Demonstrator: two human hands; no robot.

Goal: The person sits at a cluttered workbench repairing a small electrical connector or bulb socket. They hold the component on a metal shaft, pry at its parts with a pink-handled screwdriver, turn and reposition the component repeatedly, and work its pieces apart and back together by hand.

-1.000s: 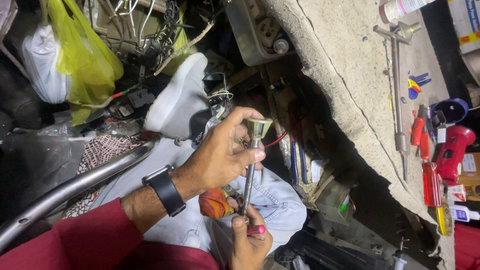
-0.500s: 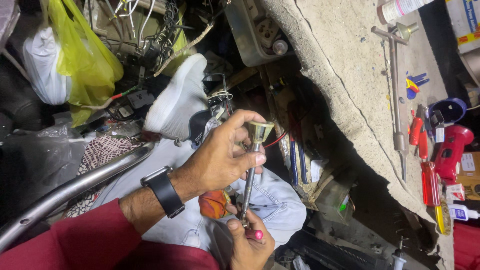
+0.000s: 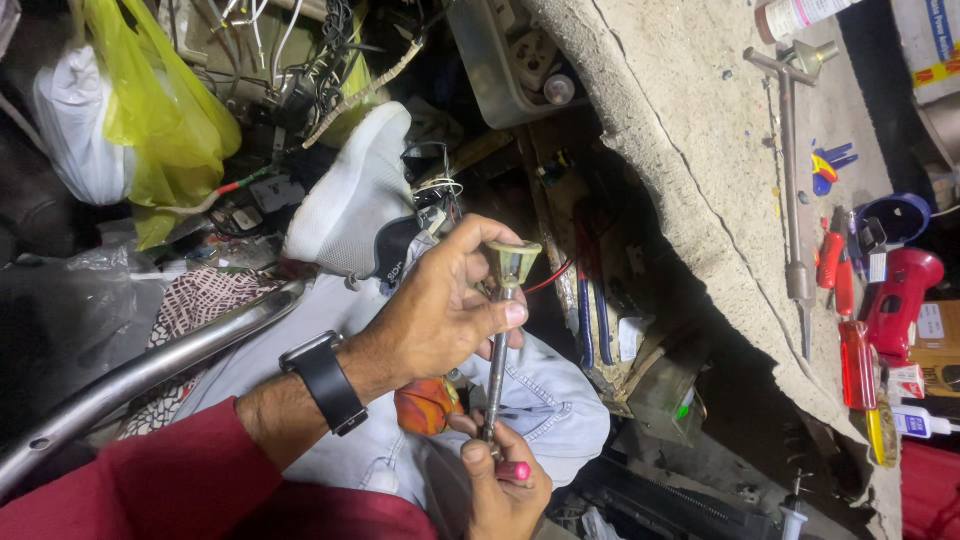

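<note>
Hands at work over the lap: the left hand pinches the cup-shaped top of a slim metal rod, held nearly upright. The right hand grips the rod's lower end, an orange-handled tool just beside it, a white shoe beyond.

Hard light from the camera side brightens the concrete slab; below the slab lies deep shadow. Glare streaks the chrome pipe. Focus is sharp throughout.

Glossy metal rod; rough concrete slab; soft denim trousers
</note>
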